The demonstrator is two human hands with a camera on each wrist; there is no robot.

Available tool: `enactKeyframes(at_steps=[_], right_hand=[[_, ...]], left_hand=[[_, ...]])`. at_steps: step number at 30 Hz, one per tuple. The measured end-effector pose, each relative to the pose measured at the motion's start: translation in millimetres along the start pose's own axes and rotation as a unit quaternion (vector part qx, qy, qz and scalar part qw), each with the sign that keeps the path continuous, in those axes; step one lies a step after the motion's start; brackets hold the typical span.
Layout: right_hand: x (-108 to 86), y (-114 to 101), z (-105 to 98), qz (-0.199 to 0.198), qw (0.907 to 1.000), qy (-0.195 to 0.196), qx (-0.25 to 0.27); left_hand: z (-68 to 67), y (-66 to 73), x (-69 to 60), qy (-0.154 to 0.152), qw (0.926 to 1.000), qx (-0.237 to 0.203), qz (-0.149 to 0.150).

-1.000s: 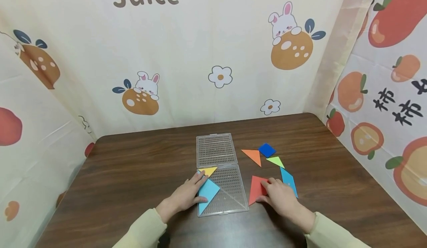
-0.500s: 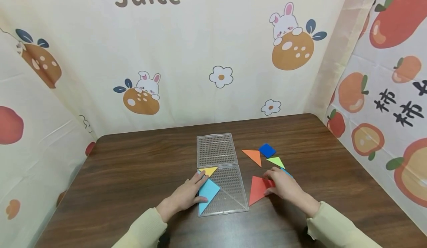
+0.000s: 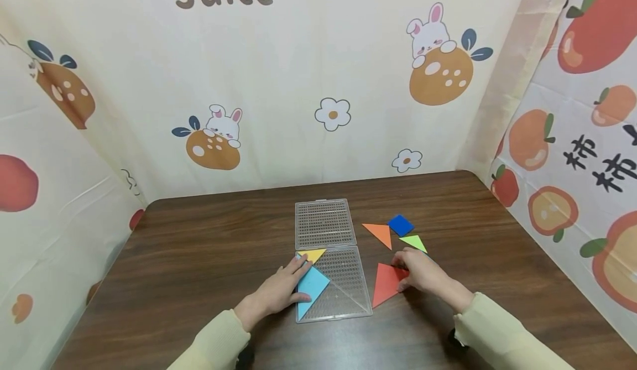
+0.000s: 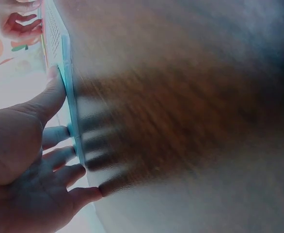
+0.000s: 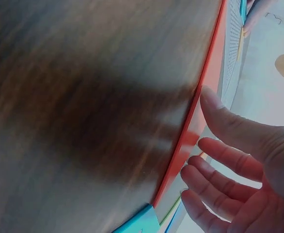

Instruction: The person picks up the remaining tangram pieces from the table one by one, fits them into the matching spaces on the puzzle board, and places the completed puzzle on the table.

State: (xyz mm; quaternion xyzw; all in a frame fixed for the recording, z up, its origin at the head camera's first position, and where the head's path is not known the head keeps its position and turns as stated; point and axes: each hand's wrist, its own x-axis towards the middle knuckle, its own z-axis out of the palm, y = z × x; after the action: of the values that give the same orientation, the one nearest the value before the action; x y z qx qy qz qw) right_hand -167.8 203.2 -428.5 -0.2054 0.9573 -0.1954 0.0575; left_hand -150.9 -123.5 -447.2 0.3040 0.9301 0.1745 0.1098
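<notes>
My left hand (image 3: 278,290) rests with fingers spread on a light blue triangle (image 3: 313,283) at the left side of a clear plastic case (image 3: 348,287). Beyond that piece, a yellow triangle (image 3: 314,254) lies in the same half, its near part under my fingers. On the table right of the case, my right hand (image 3: 423,271) holds the right corner of a red triangle (image 3: 385,284) between thumb and fingers. The thumb (image 5: 211,99) touches its near edge. A blue parallelogram (image 5: 139,224) lies beside the red piece, mostly hidden by the hand in the head view.
Past my right hand lie an orange triangle (image 3: 380,234), a dark blue square (image 3: 400,225) and a green triangle (image 3: 414,242). The case's perforated other half (image 3: 323,223) lies unfolded behind. A printed curtain (image 3: 278,154) stands along the table's back.
My right hand has shifted slightly forward and right along the red triangle, covering more of the blue parallelogram. The red triangle and my left hand stay in place.
</notes>
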Motion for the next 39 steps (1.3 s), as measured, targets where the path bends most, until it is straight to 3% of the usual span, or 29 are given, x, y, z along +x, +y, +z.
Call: enactKeyframes(at_steps=[11,19,39], right_hand=[[8.0,4,0,0.025,0.9983,-0.033,0.040],[12.9,10,-1,0.019,0.9968,-0.044,0.064],[14.2,20,-1,0.047,0.9883,-0.070,0.127]], left_hand=[[0.6,-0.7,0.5,-0.006,1.0000,-0.004,-0.007],[1.9,-1.8,2.6,-0.007,0.9999,-0.002,-0.010],[1.2,0.0,1.1,-0.007,0.9999,-0.006,-0.011]])
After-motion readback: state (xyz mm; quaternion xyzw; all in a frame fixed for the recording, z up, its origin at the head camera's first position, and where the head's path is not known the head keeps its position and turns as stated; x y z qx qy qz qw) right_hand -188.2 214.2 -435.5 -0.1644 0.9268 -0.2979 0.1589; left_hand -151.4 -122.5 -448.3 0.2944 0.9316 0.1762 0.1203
